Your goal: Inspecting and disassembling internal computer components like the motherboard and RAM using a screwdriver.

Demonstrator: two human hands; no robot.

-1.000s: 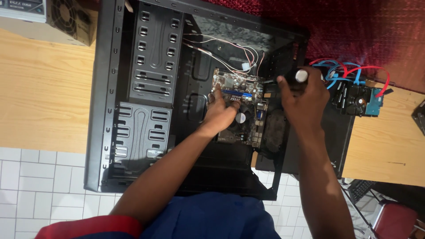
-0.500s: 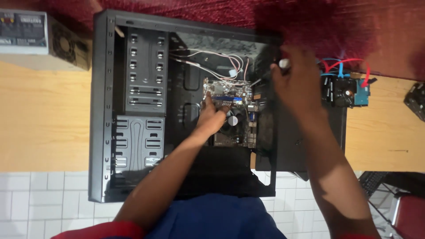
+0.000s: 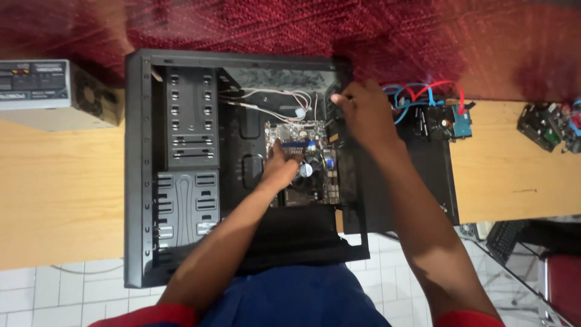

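A black computer case (image 3: 142, 181) lies open on its side on a wooden table (image 3: 60, 194). A small motherboard (image 3: 318, 181) with a round cooler fan sits inside it, with white wires (image 3: 272, 103) running above. My left hand (image 3: 281, 166) rests with its fingers on the board beside the fan and holds nothing. My right hand (image 3: 363, 115) is at the case's rear wall, curled around a small dark tool with a pale end (image 3: 336, 98) that is mostly hidden by the fingers.
A grey power supply box (image 3: 54, 91) stands at the left. A drive with blue and red cables (image 3: 445, 124) lies to the right of the case, and another part (image 3: 544, 127) at the far right. Tiled floor, a keyboard (image 3: 505, 239) and a red chair (image 3: 563, 284) are below.
My right hand has moved left and up along the case's rear wall. My left hand has stayed on the motherboard. The view has shifted, so the case now sits more to the right.
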